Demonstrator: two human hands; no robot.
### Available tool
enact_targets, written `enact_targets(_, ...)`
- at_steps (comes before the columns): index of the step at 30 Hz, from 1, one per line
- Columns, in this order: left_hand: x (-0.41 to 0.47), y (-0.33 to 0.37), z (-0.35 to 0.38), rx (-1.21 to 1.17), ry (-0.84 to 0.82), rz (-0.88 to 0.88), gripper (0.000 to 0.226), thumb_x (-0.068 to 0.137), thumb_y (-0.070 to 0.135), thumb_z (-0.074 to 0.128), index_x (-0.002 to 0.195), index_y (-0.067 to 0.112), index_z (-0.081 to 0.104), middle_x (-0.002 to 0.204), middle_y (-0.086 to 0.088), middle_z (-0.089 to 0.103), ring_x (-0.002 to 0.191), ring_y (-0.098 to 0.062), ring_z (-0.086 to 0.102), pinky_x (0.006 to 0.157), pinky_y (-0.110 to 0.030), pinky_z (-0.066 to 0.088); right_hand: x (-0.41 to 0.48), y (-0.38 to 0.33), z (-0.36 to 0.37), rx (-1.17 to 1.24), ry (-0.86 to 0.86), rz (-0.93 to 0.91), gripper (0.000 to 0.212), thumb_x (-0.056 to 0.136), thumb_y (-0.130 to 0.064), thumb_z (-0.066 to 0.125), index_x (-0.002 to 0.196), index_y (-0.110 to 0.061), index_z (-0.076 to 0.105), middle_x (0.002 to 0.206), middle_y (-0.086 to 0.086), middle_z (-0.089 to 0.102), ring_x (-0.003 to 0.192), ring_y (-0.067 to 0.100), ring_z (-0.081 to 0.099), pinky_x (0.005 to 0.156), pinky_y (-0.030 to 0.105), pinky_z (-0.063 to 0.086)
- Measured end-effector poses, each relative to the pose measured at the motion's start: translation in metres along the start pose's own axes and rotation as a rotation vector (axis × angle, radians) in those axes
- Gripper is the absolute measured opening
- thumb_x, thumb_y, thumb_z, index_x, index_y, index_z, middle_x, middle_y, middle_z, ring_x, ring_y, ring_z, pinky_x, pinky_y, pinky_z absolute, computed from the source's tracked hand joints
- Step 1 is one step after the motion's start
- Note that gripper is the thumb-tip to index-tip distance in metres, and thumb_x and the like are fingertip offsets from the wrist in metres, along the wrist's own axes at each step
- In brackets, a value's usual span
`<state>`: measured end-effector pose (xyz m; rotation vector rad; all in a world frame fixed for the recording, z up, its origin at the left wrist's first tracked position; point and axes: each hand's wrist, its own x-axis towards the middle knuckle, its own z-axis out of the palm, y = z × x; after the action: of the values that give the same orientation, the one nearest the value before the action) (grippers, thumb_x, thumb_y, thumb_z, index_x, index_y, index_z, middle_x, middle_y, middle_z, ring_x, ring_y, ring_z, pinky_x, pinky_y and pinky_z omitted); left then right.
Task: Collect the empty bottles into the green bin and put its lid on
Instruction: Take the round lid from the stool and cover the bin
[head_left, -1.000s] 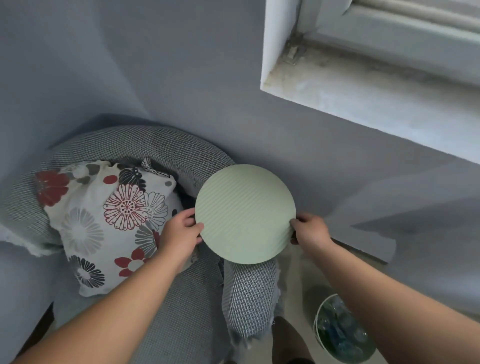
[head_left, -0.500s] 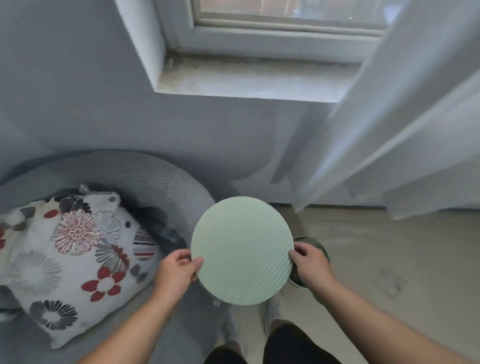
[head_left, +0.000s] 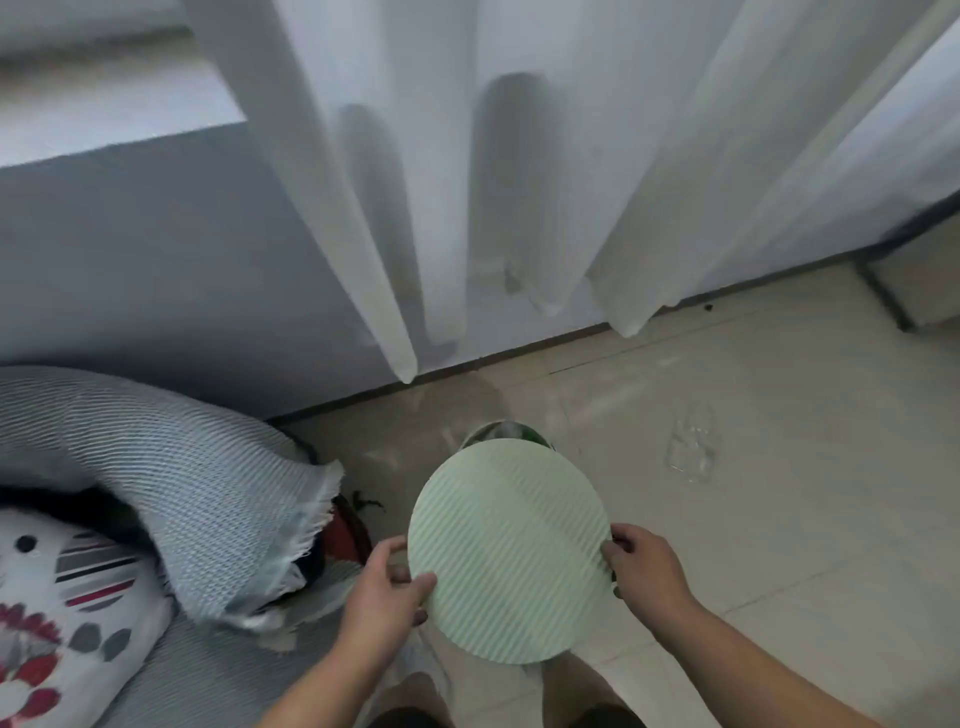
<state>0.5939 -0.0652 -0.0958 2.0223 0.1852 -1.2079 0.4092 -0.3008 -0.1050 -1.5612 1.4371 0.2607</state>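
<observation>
The step in hand looks like the last one: putting the lid (head_left: 509, 551) on the green bin (head_left: 506, 432). The round, pale green, ribbed lid sits low in the middle of the frame, held nearly flat above the floor (head_left: 753, 519). Only a sliver of the bin's rim peeks out past the lid's upper edge, so the bin stands mostly hidden beneath and just beyond it. Whether the bottles are inside cannot be told from here.

The left hand (head_left: 382, 597) pinches the lid's left edge, thumb on top and fingers curled under. The right hand (head_left: 644, 571) is closed on the right edge in the same way.

Next, the lid probably needs shifting toward the wall until centred over the rim, then lowering level and pressing down.
</observation>
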Motion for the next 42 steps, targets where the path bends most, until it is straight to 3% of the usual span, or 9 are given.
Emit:
enact_targets(4,0.048,-0.013,0.047,0.034,0.004,-0.037,0.047,0.091,0.012,0.071,0.130,0.031,0.054,0.106,-0.012,0.066,0.093,-0.026,0.069,0.069,-0.038,0.063,0.058,0.040,0.004,-0.011,-0.022,0.029,0.022,0.092,-0.009,0.056,0.099,-0.021,0.074,0.083,-0.002,0.072,0.070,0.017,0.063,0.074,0.042,0.058)
enact_targets(9,0.130,-0.034,0.092,0.006,0.074,-0.086,0.034,0.087,0.018,0.076,0.116,0.025,0.059,0.103,0.001,0.069,0.089,-0.017,0.069,0.072,-0.045,0.065,0.140,0.080,0.037,-0.030,-0.009,0.052,0.023,0.094,-0.012,0.055,0.105,-0.019,0.074,0.088,-0.001,0.074,0.067,0.018,0.063,0.066,0.033,0.053)
enact_targets(17,0.292,-0.061,0.136,0.000,0.187,0.014,0.020,0.089,0.017,0.074,0.105,0.022,0.062,0.106,-0.004,0.070,0.093,-0.023,0.069,0.080,-0.053,0.063,0.277,0.109,0.103,-0.060,0.081,-0.019,0.022,0.087,-0.014,0.056,0.098,-0.013,0.076,0.085,0.010,0.074,0.080,0.035,0.070,0.077,0.052,0.059)
enact_targets(22,0.362,-0.077,0.149,0.040,0.181,0.024,0.023,0.087,0.021,0.074,0.108,0.018,0.066,0.106,-0.003,0.072,0.096,-0.026,0.071,0.086,-0.054,0.061,0.328,0.115,0.127,-0.103,0.072,-0.016,0.018,0.087,-0.022,0.056,0.090,-0.012,0.071,0.081,0.007,0.069,0.079,0.034,0.069,0.077,0.043,0.058)
enact_targets(28,0.395,-0.101,0.161,0.098,0.160,0.052,0.019,0.083,0.022,0.073,0.087,0.034,0.059,0.095,0.002,0.070,0.089,-0.024,0.071,0.077,-0.056,0.062,0.355,0.138,0.145,-0.168,0.053,0.021,0.017,0.091,-0.022,0.059,0.095,-0.010,0.070,0.087,0.008,0.068,0.081,0.031,0.063,0.068,0.033,0.044)
enact_targets(30,0.399,-0.105,0.161,0.108,0.160,0.067,0.020,0.082,0.024,0.073,0.094,0.034,0.061,0.095,0.004,0.068,0.088,-0.022,0.070,0.078,-0.056,0.062,0.360,0.142,0.147,-0.194,0.049,0.010,0.016,0.092,-0.023,0.059,0.095,-0.011,0.069,0.087,0.005,0.066,0.082,0.028,0.059,0.069,0.030,0.038)
enact_targets(34,0.409,-0.104,0.163,0.192,0.109,0.103,0.066,0.087,0.021,0.069,0.142,0.047,0.045,0.114,-0.001,0.064,0.103,-0.025,0.066,0.088,-0.051,0.060,0.367,0.143,0.151,-0.228,0.048,-0.013,0.014,0.093,-0.024,0.059,0.088,-0.015,0.068,0.077,0.001,0.063,0.076,0.026,0.057,0.061,0.029,0.036)
enact_targets(36,0.415,-0.104,0.165,0.212,0.097,0.127,0.068,0.089,0.020,0.067,0.146,0.046,0.043,0.126,-0.003,0.062,0.112,-0.025,0.064,0.095,-0.047,0.057,0.370,0.144,0.153,-0.222,0.059,-0.022,0.015,0.094,-0.023,0.057,0.084,-0.015,0.067,0.071,-0.002,0.061,0.072,0.024,0.056,0.055,0.027,0.035)
enact_targets(42,0.422,-0.104,0.168,0.271,0.102,0.219,0.057,0.087,0.015,0.066,0.140,0.035,0.054,0.106,0.018,0.062,0.095,-0.006,0.062,0.086,-0.023,0.047,0.375,0.147,0.153,-0.192,0.057,-0.021,0.036,0.096,-0.033,0.052,0.073,-0.007,0.062,0.067,0.013,0.066,0.068,0.033,0.067,0.064,0.037,0.052)
